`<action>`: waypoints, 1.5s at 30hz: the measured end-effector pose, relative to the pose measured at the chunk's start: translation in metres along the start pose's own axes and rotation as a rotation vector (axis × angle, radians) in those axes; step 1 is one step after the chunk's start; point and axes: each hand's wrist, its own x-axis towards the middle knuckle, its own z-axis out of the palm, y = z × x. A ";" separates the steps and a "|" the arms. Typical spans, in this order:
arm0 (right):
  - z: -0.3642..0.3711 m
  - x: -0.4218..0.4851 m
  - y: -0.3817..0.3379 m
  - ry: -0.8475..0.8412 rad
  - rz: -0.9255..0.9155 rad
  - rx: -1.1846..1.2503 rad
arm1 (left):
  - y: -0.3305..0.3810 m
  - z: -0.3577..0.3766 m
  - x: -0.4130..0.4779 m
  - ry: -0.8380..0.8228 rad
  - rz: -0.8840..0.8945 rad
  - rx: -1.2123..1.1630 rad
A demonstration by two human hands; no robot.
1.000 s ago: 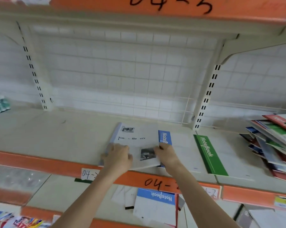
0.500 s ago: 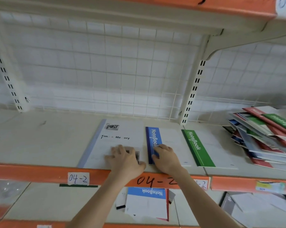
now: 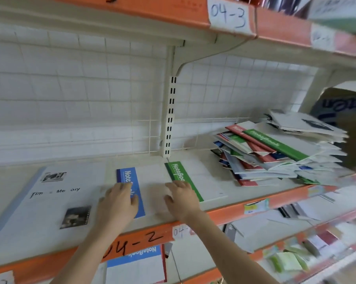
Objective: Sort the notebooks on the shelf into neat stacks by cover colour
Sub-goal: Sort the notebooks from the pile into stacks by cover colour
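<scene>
head view: the shelf (image 3: pixel 11 181) runs across the lower half, and three notebooks lie flat in a row along its front. at 8 o'clock of the frame is a large pale notebook (image 3: pixel 40 208) with two small photos on its cover. just beside it, at its 3 o'clock, is the blue notebook (image 3: pixel 125 175), and next along is the green notebook (image 3: pixel 203 181), its edge touching the blue one's. the left hand (image 3: pixel 117 203) rests flat on the blue spine band, fingers spread wide, gripping nothing. the right hand (image 3: pixel 182 199) lies flat on the blue notebook's white cover, fingers loose and wide, tips at the green band. at 3 o'clock of the frame, well apart from the row, sits a messy pile of notebooks (image 3: pixel 275 154) in red, green, blue and white. at 6 o'clock, on the shelf below, lies another blue notebook (image 3: pixel 136 265).
</scene>
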 end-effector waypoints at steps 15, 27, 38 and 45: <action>-0.166 -0.010 0.221 0.294 0.479 -0.273 | 0.206 0.020 0.044 0.130 0.342 -0.059; -0.173 -0.013 0.268 0.380 0.197 -0.428 | 0.286 0.039 0.051 0.138 0.329 -0.386; -0.150 -0.012 0.235 0.653 -0.438 -0.119 | 0.312 0.020 0.050 -0.341 -0.278 -1.507; -0.166 -0.002 0.241 0.283 -0.450 0.074 | 0.292 0.015 0.053 -0.095 -0.462 -1.697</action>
